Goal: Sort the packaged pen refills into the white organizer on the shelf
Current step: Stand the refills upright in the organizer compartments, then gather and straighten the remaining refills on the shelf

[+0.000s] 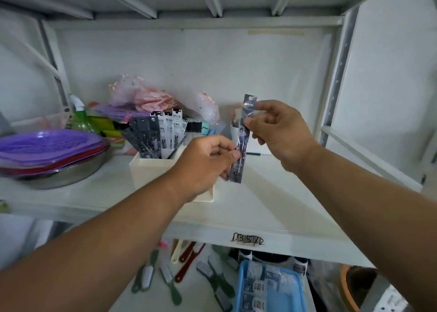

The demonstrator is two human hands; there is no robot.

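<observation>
A slim grey-and-black plastic packet of pen refills is held upright in the air above the white shelf board, just to the right of the white box-shaped plastic organizer. The person's right hand pinches the packet near its top, thumb and fingers curled onto it. The left hand grips the lower half of the same packet with curled fingers and covers part of the organizer's near right side.

Inside the organizer, a row of dark packets leans to the left, and several white printed packets stand behind them. So a good share of the sorting looks done, and the packet in hand has yet to go in. On the shelf below, a light blue plastic tray holds more clear packets; whether those are refills waiting their turn is hard to tell.

To the left sits a stack of purple and red plastic plates in a steel bowl. Pink netting bags lie behind the organizer.
</observation>
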